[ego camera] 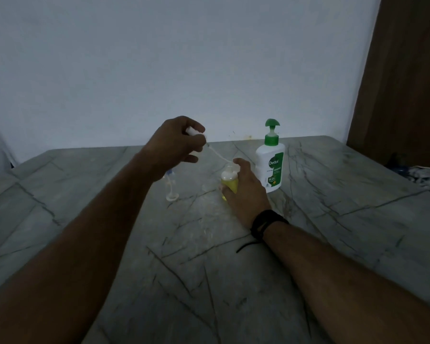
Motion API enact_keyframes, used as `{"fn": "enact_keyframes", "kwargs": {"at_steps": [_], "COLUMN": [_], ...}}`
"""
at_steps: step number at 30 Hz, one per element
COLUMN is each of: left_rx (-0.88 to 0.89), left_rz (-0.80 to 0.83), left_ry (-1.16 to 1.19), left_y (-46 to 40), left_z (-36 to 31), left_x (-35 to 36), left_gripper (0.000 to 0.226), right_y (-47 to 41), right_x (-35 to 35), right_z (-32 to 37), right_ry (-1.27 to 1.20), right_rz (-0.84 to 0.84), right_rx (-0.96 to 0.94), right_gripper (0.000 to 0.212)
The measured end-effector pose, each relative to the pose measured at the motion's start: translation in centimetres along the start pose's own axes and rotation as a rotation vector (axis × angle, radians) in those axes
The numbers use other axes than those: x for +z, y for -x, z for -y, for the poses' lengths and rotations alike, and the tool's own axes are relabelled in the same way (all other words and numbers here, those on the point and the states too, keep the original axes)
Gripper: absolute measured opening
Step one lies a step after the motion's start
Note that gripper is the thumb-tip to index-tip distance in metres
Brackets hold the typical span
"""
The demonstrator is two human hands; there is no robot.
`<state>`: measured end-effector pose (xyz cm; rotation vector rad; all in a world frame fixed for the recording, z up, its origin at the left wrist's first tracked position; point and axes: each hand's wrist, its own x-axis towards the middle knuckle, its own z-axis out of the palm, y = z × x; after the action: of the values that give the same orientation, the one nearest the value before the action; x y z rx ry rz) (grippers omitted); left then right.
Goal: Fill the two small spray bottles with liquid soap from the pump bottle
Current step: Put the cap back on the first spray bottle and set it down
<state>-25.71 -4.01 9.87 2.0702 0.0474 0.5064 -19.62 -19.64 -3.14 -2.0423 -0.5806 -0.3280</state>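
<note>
My right hand (246, 189) grips a small spray bottle (228, 180) holding yellow liquid, standing on the marble table (209, 269). My left hand (176, 145) is raised above and left of it, shut on a white spray head (193, 131). Its thin dip tube (217, 153) slants down toward the bottle's open neck. A second small clear bottle (170, 184) stands behind my left wrist, mostly hidden. The white pump bottle (269, 162) with a green pump stands upright just right of my right hand.
A pale wall rises behind the table's far edge. A brown panel (402, 83) stands at the right, with crumpled cloth (425, 177) on the table's right side. A black band with a loose strap circles my right wrist.
</note>
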Motion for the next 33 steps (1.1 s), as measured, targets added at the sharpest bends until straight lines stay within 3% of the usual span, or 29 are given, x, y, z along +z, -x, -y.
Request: {"fn": "enact_keyframes", "kwargs": {"at_steps": [14,21,27,33], "left_rx": [0.01,0.189,0.179,0.138], "left_rz": [0.12,0.343,0.486,0.5], "left_ry": [-0.225,-0.746,-0.978,-1.111], "left_y": [-1.4,-3.0,-3.5,-4.3], "left_z": [-0.6,-1.1,-1.3,-1.3], "left_x": [1.4,3.4,5.1,5.8], "left_gripper": [0.025,0.029,0.033,0.048], "right_y": [-0.3,-0.3,-0.1,-0.2], "right_x": [-0.3,-0.4,-0.6,-0.6], "right_z": [0.2,0.2,0.5,0.5], "right_ry": [-0.019,-0.009,-0.015,-0.014], "right_rz": [0.041,0.039,0.042,0.041], "right_rx": [0.083,0.073,0.074,0.086], "right_gripper": [0.091,0.094,0.094,0.094]}}
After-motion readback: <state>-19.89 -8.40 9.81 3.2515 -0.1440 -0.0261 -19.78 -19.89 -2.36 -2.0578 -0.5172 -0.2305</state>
